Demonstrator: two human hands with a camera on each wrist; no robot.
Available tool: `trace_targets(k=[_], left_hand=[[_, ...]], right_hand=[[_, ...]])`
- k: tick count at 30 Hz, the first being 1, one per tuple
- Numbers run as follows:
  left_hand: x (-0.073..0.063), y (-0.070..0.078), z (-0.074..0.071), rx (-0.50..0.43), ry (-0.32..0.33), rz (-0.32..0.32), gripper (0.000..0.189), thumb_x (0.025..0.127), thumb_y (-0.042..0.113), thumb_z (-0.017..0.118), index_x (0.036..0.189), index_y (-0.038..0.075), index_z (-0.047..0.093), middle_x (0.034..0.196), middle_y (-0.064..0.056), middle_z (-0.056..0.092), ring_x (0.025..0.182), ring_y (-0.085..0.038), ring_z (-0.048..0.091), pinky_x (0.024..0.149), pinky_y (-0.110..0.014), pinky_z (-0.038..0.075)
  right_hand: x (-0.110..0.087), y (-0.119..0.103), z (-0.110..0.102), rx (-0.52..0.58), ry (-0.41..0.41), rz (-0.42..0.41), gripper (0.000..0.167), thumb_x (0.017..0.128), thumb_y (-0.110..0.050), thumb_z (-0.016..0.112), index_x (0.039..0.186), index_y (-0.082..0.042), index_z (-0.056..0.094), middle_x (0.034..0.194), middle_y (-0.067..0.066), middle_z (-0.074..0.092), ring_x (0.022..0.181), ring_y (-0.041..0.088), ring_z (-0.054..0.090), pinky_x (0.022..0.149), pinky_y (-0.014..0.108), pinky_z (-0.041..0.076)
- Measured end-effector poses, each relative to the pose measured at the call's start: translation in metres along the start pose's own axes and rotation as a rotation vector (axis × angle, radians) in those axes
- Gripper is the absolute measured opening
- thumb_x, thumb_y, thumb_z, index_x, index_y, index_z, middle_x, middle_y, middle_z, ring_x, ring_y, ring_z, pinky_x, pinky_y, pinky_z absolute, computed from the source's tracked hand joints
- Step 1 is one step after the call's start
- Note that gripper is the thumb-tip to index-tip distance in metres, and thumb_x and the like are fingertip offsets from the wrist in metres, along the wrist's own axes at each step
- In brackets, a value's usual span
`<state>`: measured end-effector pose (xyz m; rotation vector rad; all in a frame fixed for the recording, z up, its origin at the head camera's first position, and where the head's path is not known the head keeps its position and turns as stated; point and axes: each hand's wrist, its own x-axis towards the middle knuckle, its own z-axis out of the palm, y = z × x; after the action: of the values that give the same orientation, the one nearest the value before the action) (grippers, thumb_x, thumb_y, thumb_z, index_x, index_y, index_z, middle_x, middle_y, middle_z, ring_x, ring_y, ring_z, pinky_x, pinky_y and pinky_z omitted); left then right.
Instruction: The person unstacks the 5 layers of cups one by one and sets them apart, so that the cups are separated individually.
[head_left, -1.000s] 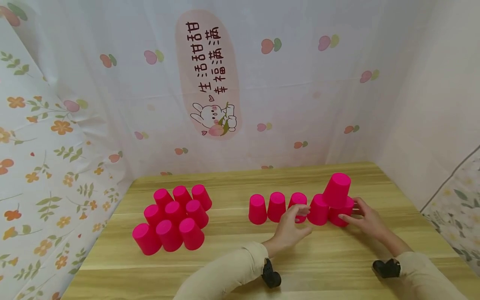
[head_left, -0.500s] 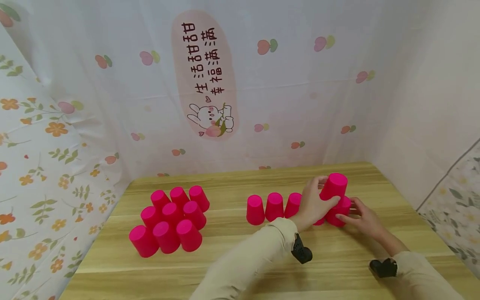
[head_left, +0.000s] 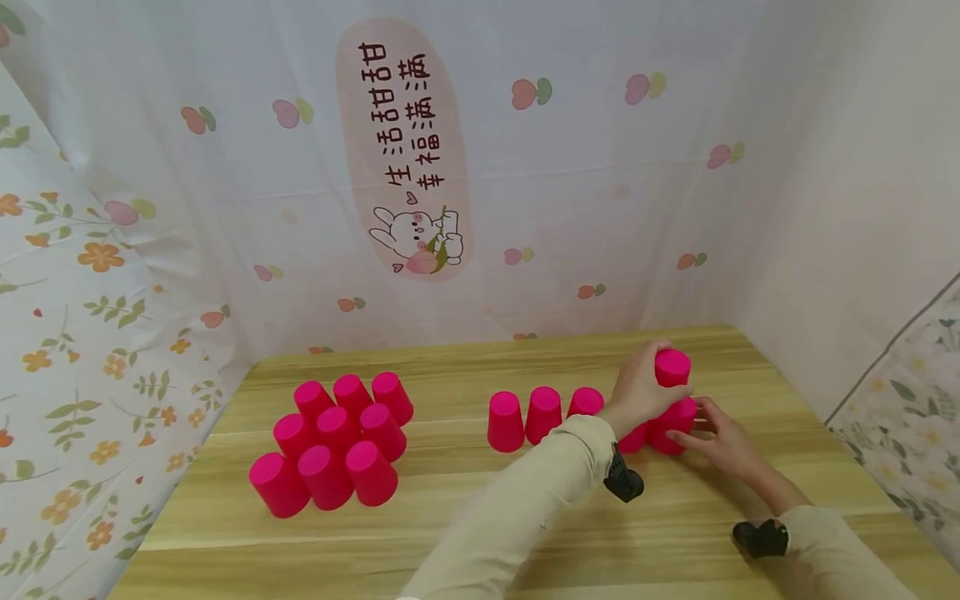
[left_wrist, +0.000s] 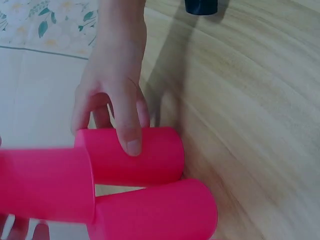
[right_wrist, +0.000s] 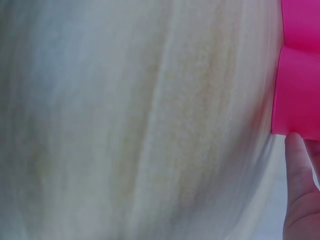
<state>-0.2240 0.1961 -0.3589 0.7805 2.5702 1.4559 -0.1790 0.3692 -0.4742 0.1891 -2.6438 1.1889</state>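
Observation:
Bright pink upside-down plastic cups stand on the wooden table. My left hand (head_left: 643,387) grips the upper cup (head_left: 673,367), thumb in front and fingers behind. That cup sits across the tops of two neighbouring cups at the right end of a row. My right hand (head_left: 726,443) holds the lower right-end cup (head_left: 671,429) from its right side; in the left wrist view its thumb (left_wrist: 129,135) lies along this cup's wall. The neighbouring lower cup (left_wrist: 160,212) stands close beside it. In the right wrist view the right thumb (right_wrist: 297,160) touches the lower cup (right_wrist: 299,95).
Left of the hands the row goes on with more pink cups (head_left: 506,423), partly covered by the left forearm. A block of several upside-down cups (head_left: 326,475) stands on the table's left (head_left: 202,508). Patterned curtains (head_left: 562,208) close off the back and sides.
My left hand has moved right from beside the row and taken hold of the upper cup, which now sits slightly lower and more upright. The right hand stays at the end cup.

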Motion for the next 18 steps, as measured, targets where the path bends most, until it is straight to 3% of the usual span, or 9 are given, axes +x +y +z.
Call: trace_targets(k=[6,10,18], left_hand=[[0.0001,-0.0040,-0.0018,0.000,-0.022,0.047,0.049,0.075,0.017,0.071,0.120,0.020,0.050,0.108,0.007,0.055,0.087,-0.004,0.053,0.065,-0.013,0.044],[-0.0007,-0.0057,0.0002,0.011,-0.015,0.070,0.051,0.076,0.017,0.070,0.122,0.021,0.049,0.110,0.008,0.055,0.089,-0.003,0.053,0.065,-0.012,0.044],[-0.0060,-0.0107,0.0045,0.029,0.025,0.109,0.052,0.077,0.018,0.069,0.124,0.024,0.048,0.113,0.010,0.054,0.094,-0.002,0.052,0.067,-0.011,0.043]], right_hand=[[-0.0010,-0.0011,-0.0010,-0.004,0.006,0.017,0.044,0.077,-0.014,0.069,0.111,-0.003,0.044,0.105,0.015,0.053,0.089,0.040,0.058,0.069,0.037,0.051],[-0.0012,-0.0005,-0.0013,-0.022,0.011,0.021,0.044,0.077,-0.016,0.069,0.111,-0.006,0.044,0.104,0.011,0.053,0.089,0.039,0.058,0.068,0.031,0.051],[-0.0010,0.0032,0.0003,-0.015,0.001,0.024,0.044,0.077,-0.016,0.069,0.111,-0.005,0.044,0.105,0.016,0.053,0.089,0.039,0.058,0.068,0.026,0.050]])
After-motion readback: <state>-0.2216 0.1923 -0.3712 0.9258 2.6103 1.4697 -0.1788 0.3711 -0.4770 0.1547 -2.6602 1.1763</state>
